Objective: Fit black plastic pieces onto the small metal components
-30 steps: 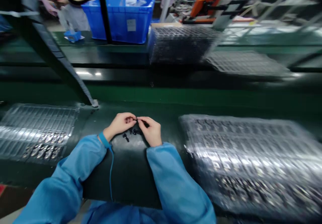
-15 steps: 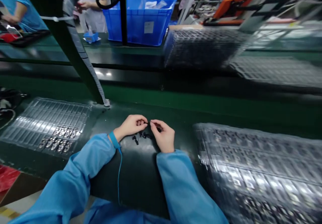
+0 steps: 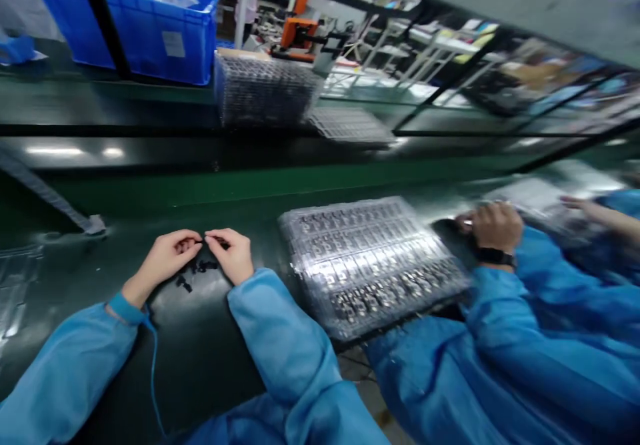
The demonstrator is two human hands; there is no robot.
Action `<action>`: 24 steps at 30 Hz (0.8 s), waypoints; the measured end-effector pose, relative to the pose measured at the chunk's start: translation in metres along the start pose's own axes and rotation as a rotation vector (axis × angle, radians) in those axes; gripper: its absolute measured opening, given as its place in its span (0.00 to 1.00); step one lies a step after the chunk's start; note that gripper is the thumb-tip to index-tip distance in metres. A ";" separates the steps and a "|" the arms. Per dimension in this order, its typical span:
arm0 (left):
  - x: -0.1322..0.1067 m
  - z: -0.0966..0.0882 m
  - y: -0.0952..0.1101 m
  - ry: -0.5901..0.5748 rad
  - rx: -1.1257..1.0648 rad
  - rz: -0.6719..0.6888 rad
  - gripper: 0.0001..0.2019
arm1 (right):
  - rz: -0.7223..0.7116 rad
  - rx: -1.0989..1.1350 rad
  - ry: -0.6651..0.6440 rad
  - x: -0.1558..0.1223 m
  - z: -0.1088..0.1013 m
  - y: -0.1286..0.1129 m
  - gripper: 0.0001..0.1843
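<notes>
Sleeves (image 3: 285, 338) are loose and blue — the wristband (image 3: 125, 308), blue and corded.

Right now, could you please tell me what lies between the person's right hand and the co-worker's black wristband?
In the head view, a clear plastic tray holding small parts lies between the right hand and the black wristband.

Across from you, a big blue bin (image 3: 143, 41) with a white label (image 3: 173, 44) stands on the far worktop (image 3: 165, 108). A smaller blue container (image 3: 15, 49) sits to its left; to its right you see a stack of clear trays (image 3: 265, 91) and, just beside that, a flat pale tray (image 3: 355, 125). Behind them is blurred orange equipment (image 3: 299, 33). On your right, a co-worker's blue sleeve (image 3: 500, 305) ends near a black wristband (image 3: 497, 257).
</notes>
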State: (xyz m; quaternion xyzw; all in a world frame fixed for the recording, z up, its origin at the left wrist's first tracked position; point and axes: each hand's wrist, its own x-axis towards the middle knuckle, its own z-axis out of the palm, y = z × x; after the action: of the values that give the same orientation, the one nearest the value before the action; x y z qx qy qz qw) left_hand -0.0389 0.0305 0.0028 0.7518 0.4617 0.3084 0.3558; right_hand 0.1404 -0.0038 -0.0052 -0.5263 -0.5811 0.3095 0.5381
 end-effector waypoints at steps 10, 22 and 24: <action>-0.001 0.002 -0.011 0.005 0.050 -0.101 0.17 | 0.038 -0.062 -0.013 -0.002 0.003 0.008 0.06; 0.000 0.003 -0.026 -0.032 0.097 -0.179 0.20 | 0.003 -0.084 0.016 -0.002 0.003 0.006 0.09; 0.001 0.002 -0.024 -0.049 0.093 -0.201 0.20 | -0.005 -0.067 0.033 -0.003 0.003 0.006 0.09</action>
State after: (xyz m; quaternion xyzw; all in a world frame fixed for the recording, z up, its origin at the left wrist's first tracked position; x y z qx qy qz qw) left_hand -0.0479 0.0383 -0.0179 0.7248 0.5397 0.2310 0.3606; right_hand 0.1387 -0.0043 -0.0124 -0.5475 -0.5835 0.2798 0.5306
